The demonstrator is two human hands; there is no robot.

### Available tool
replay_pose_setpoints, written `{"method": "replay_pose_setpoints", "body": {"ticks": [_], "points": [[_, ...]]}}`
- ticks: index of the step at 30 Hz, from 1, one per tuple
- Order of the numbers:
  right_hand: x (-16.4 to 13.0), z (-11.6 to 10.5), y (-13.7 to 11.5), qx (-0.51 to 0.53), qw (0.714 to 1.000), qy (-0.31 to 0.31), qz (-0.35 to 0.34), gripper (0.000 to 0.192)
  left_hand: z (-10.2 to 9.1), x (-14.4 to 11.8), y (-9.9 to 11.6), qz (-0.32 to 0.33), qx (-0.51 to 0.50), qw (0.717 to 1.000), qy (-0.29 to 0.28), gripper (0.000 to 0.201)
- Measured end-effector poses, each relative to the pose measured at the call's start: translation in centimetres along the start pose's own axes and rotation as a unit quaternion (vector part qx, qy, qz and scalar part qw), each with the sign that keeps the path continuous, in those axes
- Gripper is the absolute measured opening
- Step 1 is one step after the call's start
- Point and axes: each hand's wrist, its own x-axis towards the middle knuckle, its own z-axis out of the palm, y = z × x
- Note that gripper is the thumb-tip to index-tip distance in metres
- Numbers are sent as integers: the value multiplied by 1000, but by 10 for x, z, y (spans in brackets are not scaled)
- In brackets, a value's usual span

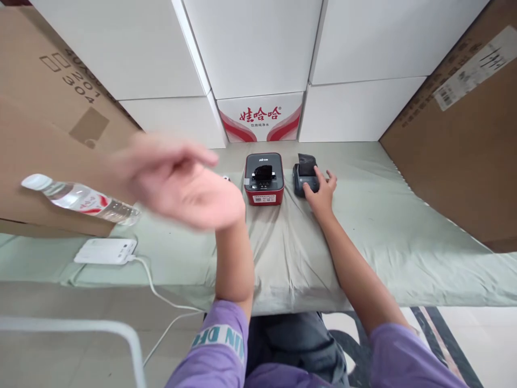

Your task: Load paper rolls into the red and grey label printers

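Observation:
My left hand (pixel 189 188) is raised above the cloth near the camera, blurred by motion. Its palm looks bare and the thumb stands apart from the fingers, which smear toward the left. My right hand (pixel 322 191) grips a small black portable printer (pixel 299 183), thumb at its front edge and fingers at its right side. A dark flap or lid (pixel 307 165) sticks up at the back of that printer. Just left of it stands a larger red and black label printer (pixel 264 180), untouched, with a sticker on its front.
Pale green cloth (pixel 383 215) covers the surface. White cartons (pixel 258 118) line the back; brown cardboard boxes stand left (pixel 36 134) and right (pixel 468 161). A tilted water bottle (pixel 84 199), a white power bank (pixel 105 251) with a cable (pixel 151 283), and a white metal bar (pixel 81 325) are at left.

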Motion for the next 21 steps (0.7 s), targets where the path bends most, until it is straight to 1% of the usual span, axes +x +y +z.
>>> {"method": "replay_pose_setpoints", "body": {"ticks": [1, 2, 3, 4, 5, 6, 7, 8, 9, 11, 13, 17, 21], "points": [[-2, -3, -6, -12, 1000, 15, -24, 64, 6, 6, -8, 8, -13, 1000, 21, 49], [-5, -6, -13, -22, 998, 26, -52, 63, 11, 11, -19, 11, -28, 999, 37, 44], [-8, -9, -20, -29, 996, 31, -81, 61, 13, 15, -31, -17, -25, 999, -12, 36], [-11, -11, -26, -31, 993, 30, -109, 58, 14, 16, -45, -83, -7, 993, -87, 30], [-15, -13, -32, -29, 991, 22, -132, 56, 12, 16, -60, -168, 18, 974, -150, 28], [-18, -13, -37, -22, 988, 10, -151, 54, 8, 13, -74, -245, 38, 948, -199, 33], [-21, -13, -41, -13, 986, -5, -166, 52, 4, 9, -88, -307, 39, 923, -231, 41], [-24, -11, -44, -3, 984, -20, -177, 52, 0, 4, -99, -348, 14, 903, -250, 48], [-26, -9, -45, 7, 982, -35, -185, 52, -4, -1, -109, -371, -20, 889, -266, 54], [-29, -4, -45, 22, 978, -58, -199, 53, -7, -9, -122, -380, -86, 876, -283, 63], [-29, -1, -43, 33, 974, -72, -210, 53, -6, -13, -130, -371, -116, 874, -290, 69], [-27, 0, -40, 45, 972, -79, -217, 51, 2, -12, -136, -370, -114, 879, -280, 73], [-26, -2, -39, 56, 973, -80, -207, 49, 6, -11, -137, -388, -125, 871, -273, 76]]}}
